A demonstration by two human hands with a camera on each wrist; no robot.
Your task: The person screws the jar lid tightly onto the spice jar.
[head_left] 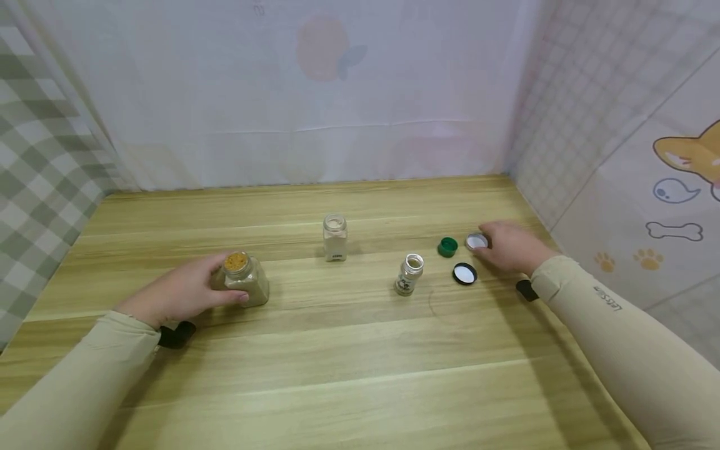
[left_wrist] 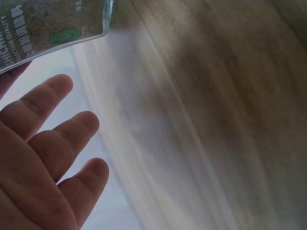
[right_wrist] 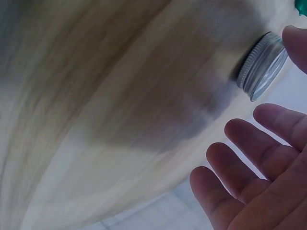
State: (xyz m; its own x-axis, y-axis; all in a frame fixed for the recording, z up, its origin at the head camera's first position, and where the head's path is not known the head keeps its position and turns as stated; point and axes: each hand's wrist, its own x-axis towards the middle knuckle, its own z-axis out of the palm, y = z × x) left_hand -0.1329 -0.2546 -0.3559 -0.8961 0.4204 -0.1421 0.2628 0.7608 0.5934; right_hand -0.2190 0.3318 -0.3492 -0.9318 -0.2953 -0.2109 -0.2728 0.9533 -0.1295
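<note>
My left hand (head_left: 194,284) holds a square glass spice jar (head_left: 257,287) between thumb and index finger. An orange-brown, speckled round top fills the jar's neck. In the left wrist view, printing shows on the jar (left_wrist: 48,28), and the other fingers (left_wrist: 72,139) extend away from it. My right hand (head_left: 509,247) is at a silver screw lid (head_left: 476,242), lying with its white inside up. The right wrist view has the thumb right at the edge of the lid (right_wrist: 261,67), while the other fingers (right_wrist: 235,167) are spread straight, apart from it.
A green cap (head_left: 447,247) and a black lid (head_left: 464,274) with white lining lie left of the right hand. Two uncovered glass jars stand mid-table: a square one (head_left: 335,239) and a small round one (head_left: 407,276). Cloth-covered walls (head_left: 315,150) border the wooden table (head_left: 349,356).
</note>
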